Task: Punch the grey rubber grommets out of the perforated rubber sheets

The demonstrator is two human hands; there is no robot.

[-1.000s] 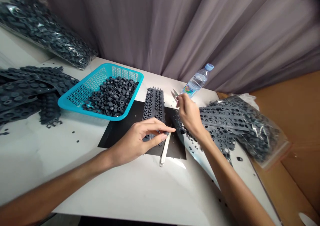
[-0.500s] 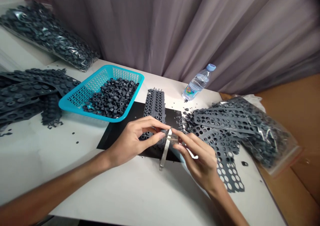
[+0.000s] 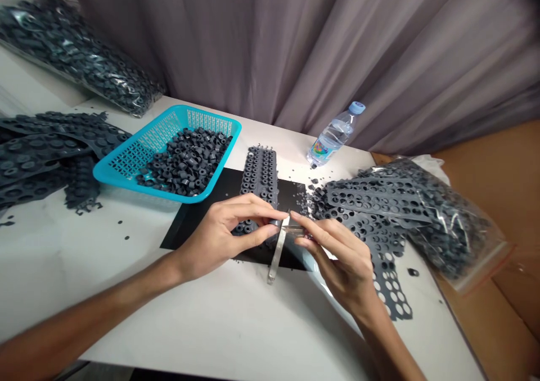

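My left hand (image 3: 230, 229) comes in from the left, its thumb and fingers pinching a small dark rubber piece (image 3: 275, 222) that is mostly hidden by the fingertips. My right hand (image 3: 337, 251) is closed on a shiny metal tool whose narrow flat strip (image 3: 276, 260) slants down between the hands. A glossy crosspiece (image 3: 293, 231) of it lies at the right fingertips; the exact kind of tool is unclear. Both hands' fingertips almost meet at the strip's top. Beneath them, a dark rubber sheet with rows of round studs (image 3: 259, 170) rests on a black mat (image 3: 189, 223).
A turquoise basket (image 3: 101, 173) of small rubber pieces stands left of the mat. Studded sheets (image 3: 34, 150) and a filled plastic bag (image 3: 84, 54) lie farther left. To the right are punched sheets (image 3: 379, 201), another filled bag (image 3: 455, 234) and a water bottle (image 3: 335, 136).
My right hand has shifted slightly right and turned a little, with its fingers still on the metal tool. My left hand keeps its pinch. The view has moved slightly.
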